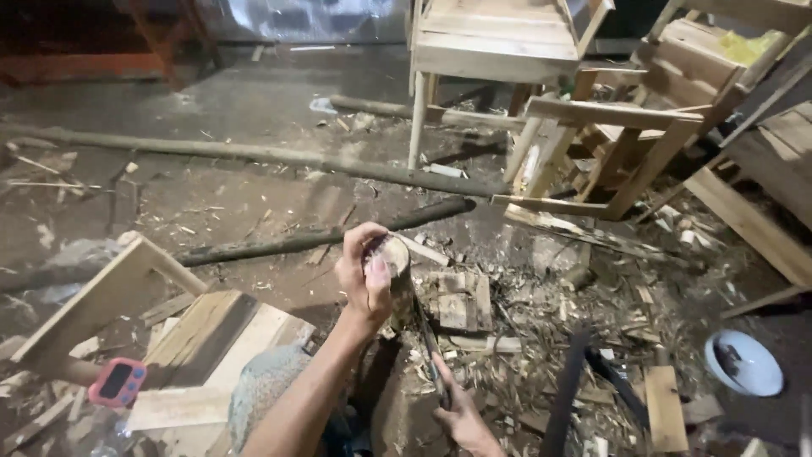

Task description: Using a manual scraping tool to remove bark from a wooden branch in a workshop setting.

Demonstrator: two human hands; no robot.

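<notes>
**Upright wood piece gripped at top, blade against its side**

Short round log piece (396,279), pale cut top, bark-dark sides, stands upright just ahead of the person's knee, centre frame. Left hand (365,272) clenched around its top end, thumb over the rim. Right hand (461,416) closed on the handle of a long dark blade (425,338), which leans against the log's right side.

Counts: one log piece, one blade, two hands, three long poles (254,153) lying across the floor, one pink timer (117,382) lower left, one white bowl (743,363) lower right, several unfinished wooden chair frames (592,127) behind.

Chips and offcuts litter the ground right of the log; planks (203,338) crowd the left. Bare floor lies beyond the poles.
</notes>
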